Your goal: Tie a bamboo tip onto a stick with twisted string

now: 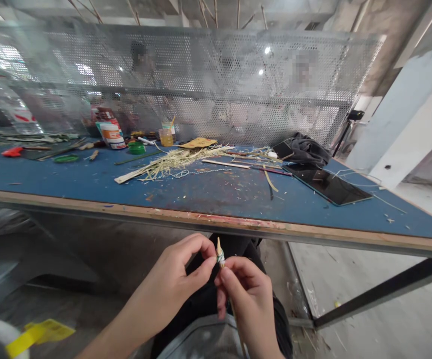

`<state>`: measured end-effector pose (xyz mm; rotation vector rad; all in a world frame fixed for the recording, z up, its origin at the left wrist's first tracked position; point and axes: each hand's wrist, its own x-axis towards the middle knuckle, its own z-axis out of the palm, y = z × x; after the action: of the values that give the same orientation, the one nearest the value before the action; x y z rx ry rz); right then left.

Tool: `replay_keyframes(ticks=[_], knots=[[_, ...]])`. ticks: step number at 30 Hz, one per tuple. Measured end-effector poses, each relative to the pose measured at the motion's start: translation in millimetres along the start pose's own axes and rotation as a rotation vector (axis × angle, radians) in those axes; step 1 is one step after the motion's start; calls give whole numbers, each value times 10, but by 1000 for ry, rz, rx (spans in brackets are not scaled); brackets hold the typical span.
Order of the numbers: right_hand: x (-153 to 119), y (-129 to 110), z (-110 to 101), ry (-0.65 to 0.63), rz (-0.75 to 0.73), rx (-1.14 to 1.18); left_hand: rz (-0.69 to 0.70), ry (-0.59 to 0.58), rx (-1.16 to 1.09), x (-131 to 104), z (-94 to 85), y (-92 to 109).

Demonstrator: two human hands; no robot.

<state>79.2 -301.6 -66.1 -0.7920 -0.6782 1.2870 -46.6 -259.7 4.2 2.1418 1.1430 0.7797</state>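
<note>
glossy, smooth tablet (328, 183) — matt cloth (309, 150), rough wooden table edge (216, 218) — perforated screen (219, 117) of dull metal.

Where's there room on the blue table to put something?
At left, it's mostly bare between the green ring and the front edge. The middle front, between the shavings and that edge, is speckled but roomy. It's crowded along the back, from bottle to dark cloth.

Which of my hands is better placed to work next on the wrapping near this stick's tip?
Probably your left hand: its fingertips are close beside the wrapping, while your right hand appears busy gripping the stick just below it.
</note>
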Motion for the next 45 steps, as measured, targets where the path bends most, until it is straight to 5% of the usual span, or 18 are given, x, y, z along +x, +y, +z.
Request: replay_keyframes(ticks=[5,13,17,24,31,36,42,45], knots=[[29,41,-58,33,-39,-112,57,89,75,-9,29,2],[79,42,-134,-105,-164,-202,118,199,182,-18,68,-37],[64,56,-134,-81,-196,-259,206,300,318,-27,106,-63],[63,73,-144,21,-507,-545,409,516,516,-51,224,-47],[92,92,-169,8,-516,-544,445,589,513,-53,324,-45],[84,113,-144,32,-403,-427,435,588,488,-53,336,-72],[110,58,-126,-113,80,29,236,437,185,-36,324,-95],[120,18,-106,-179,193,234,204,417,76,-34,362,-125]])
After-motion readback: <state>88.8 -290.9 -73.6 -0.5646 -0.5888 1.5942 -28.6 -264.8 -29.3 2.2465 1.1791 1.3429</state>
